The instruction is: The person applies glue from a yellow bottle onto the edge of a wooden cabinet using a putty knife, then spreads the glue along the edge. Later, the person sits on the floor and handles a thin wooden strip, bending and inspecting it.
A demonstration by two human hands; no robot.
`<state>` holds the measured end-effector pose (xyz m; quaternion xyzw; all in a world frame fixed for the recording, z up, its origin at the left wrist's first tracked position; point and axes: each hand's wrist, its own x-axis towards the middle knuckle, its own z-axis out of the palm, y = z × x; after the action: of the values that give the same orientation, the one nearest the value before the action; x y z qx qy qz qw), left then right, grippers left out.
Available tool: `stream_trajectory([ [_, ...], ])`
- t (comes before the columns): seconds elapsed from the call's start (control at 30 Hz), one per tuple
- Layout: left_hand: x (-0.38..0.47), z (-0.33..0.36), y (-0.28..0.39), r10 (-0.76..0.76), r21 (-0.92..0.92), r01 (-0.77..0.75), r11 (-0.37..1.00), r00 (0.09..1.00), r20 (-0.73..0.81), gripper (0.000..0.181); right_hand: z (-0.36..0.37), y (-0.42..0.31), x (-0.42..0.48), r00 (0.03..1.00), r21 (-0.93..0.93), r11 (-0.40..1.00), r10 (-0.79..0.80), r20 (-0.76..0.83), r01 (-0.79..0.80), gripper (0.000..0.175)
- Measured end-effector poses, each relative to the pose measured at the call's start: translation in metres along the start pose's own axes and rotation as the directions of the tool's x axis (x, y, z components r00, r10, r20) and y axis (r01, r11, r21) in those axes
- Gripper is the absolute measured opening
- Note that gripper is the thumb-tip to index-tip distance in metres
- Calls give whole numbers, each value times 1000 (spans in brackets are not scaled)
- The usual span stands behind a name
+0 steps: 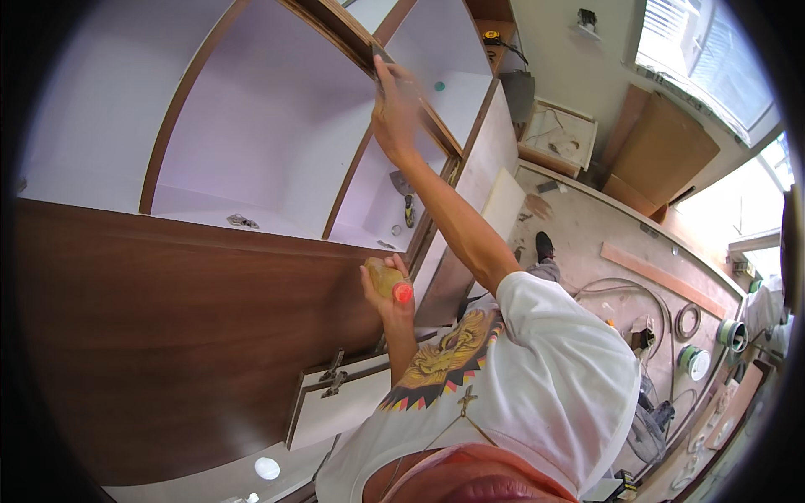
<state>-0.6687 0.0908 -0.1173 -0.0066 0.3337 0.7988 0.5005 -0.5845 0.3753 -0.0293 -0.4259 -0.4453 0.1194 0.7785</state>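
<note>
My left hand [388, 305] grips a clear bottle [385, 276] of yellowish liquid with an orange-red cap, just in front of the brown wood-grain panel [188, 283]. Farther up, my right hand [396, 110] is at the front edge of a cabinet frame [336, 28] with raw layered edges. Its fingers pinch a small dark flat piece [381, 55] against that edge; blur and the fingers hide most of it. White-lined compartments [264, 119] with brown edges lie beyond. Inside one rests a putty knife [402, 183] with a yellow-and-black handle.
Metal hinges [243, 221] lie in a compartment. A white cabinet door [339, 402] with hinges leans below the panel. A tape measure [492, 38] sits on a shelf. Behind my right arm, the floor holds a wooden strip [660, 280], a coiled band [688, 322], tubs [694, 363] and a fan [648, 431].
</note>
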Motion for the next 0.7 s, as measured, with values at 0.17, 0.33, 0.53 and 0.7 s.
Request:
stream_trajectory([
  [0.17,4,5,-8,-39,6,39,999,999,1,31,-20,-3,-19,978,73,996,-63,201,49,42],
  [0.33,14,12,-26,-113,37,115,993,992,-51,31,-86,61,-69,963,2,991,126,240,-130,43],
  [0.53,44,27,-79,-341,71,338,939,940,30,33,-282,256,-150,586,-400,533,810,-11,-746,54],
  [0.7,65,58,-159,-484,231,484,844,873,-60,34,-516,344,-159,161,438,260,954,-252,-861,23],
])
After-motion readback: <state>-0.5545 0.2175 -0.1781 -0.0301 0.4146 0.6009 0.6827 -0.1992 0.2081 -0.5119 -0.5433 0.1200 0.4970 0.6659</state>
